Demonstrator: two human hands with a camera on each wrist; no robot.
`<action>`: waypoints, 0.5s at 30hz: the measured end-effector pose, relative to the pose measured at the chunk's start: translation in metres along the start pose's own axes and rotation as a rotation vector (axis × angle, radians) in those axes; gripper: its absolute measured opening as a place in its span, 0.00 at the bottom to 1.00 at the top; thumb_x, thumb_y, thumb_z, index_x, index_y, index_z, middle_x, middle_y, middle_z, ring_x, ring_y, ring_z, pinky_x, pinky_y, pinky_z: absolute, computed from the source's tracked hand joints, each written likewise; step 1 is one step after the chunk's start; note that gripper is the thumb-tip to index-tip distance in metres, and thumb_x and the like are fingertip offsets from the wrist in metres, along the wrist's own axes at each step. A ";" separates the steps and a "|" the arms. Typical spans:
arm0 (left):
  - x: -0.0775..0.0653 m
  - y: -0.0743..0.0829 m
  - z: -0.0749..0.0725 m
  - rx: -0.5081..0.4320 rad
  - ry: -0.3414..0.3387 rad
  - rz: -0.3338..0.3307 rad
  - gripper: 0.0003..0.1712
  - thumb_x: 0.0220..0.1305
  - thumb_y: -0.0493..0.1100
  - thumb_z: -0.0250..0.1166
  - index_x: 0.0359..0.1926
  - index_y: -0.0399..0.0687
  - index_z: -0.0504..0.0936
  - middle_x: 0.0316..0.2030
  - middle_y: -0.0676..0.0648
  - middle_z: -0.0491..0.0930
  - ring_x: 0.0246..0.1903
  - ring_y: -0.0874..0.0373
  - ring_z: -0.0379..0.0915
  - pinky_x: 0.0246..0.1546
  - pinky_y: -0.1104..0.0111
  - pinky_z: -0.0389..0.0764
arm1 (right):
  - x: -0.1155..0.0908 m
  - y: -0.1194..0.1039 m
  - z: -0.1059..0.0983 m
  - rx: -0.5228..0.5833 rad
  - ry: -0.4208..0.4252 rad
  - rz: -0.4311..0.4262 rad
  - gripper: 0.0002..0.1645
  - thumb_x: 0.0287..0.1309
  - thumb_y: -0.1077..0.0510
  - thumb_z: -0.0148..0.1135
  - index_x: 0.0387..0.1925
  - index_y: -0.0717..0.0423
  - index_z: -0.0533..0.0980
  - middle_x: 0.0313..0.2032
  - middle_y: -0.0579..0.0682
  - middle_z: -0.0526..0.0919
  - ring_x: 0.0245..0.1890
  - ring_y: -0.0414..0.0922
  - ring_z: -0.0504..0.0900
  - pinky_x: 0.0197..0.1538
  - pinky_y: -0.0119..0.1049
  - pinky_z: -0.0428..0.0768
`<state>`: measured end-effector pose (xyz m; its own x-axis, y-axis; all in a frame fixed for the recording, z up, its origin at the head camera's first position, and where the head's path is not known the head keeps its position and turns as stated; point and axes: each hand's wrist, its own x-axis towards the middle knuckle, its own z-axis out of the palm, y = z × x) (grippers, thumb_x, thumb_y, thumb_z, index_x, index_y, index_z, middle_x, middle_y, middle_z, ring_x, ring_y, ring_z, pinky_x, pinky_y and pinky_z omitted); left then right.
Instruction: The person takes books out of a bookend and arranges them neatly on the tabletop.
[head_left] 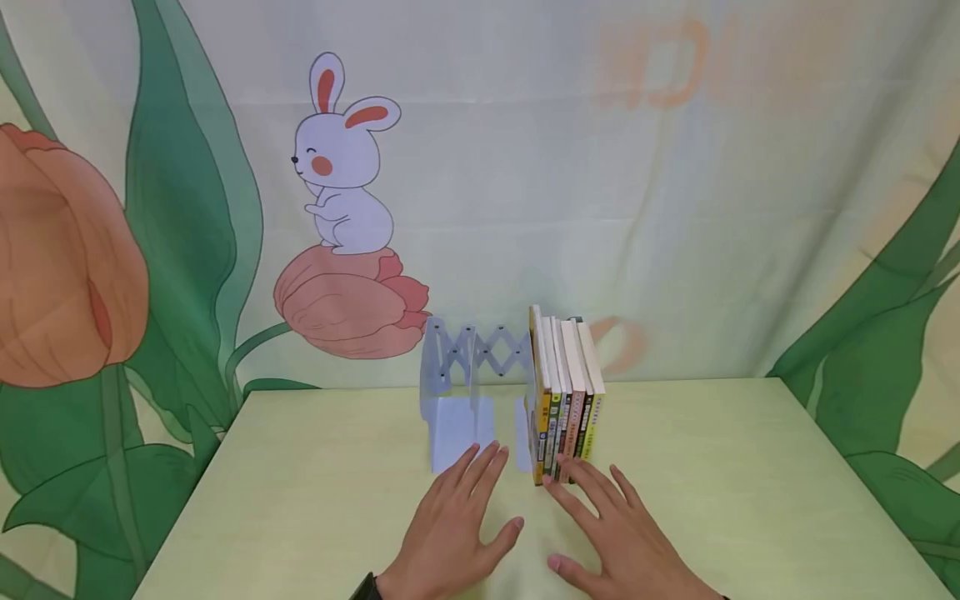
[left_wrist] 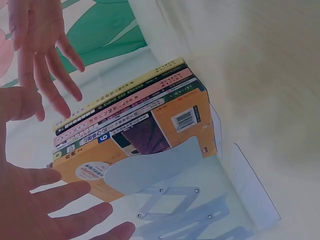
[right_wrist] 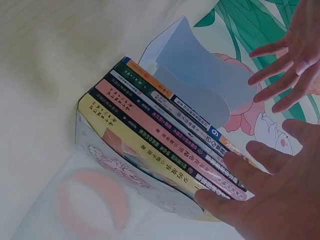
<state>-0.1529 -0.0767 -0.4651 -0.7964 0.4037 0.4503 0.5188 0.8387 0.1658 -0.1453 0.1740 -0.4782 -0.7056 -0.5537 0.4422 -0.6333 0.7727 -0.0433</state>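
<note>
Several thin books (head_left: 570, 358) stand upright side by side, leaning slightly, with their spines toward me. They rest against the right-hand plate of a pale blue-grey expandable book rack (head_left: 453, 433), which has crisscross bars at its back. My left hand (head_left: 459, 527), fingers straight and spread, hovers in front of the rack and holds nothing. Also spread and holding nothing, my right hand (head_left: 617, 533) is in front of the books, its fingertips overlapping their lower spines in the head view. In the left wrist view an orange book (left_wrist: 172, 142) is the one beside the rack's plate.
The rack and books stand near the back of a pale yellow-green table (head_left: 750, 483). Behind it hangs a curtain (head_left: 525, 167) printed with a rabbit, tulips and leaves. A dark band (head_left: 367, 587) is on my left wrist.
</note>
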 end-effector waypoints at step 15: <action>0.027 0.010 -0.001 -0.073 0.104 -0.028 0.42 0.63 0.62 0.62 0.73 0.49 0.63 0.67 0.47 0.71 0.65 0.52 0.70 0.56 0.56 0.78 | 0.002 0.006 -0.014 0.045 0.037 0.029 0.47 0.57 0.31 0.60 0.75 0.38 0.58 0.74 0.49 0.60 0.73 0.46 0.58 0.66 0.60 0.61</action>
<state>-0.1693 -0.0580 -0.4501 -0.7764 0.3373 0.5324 0.5212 0.8185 0.2415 -0.1459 0.1820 -0.4650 -0.7119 -0.5190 0.4732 -0.6273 0.7729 -0.0960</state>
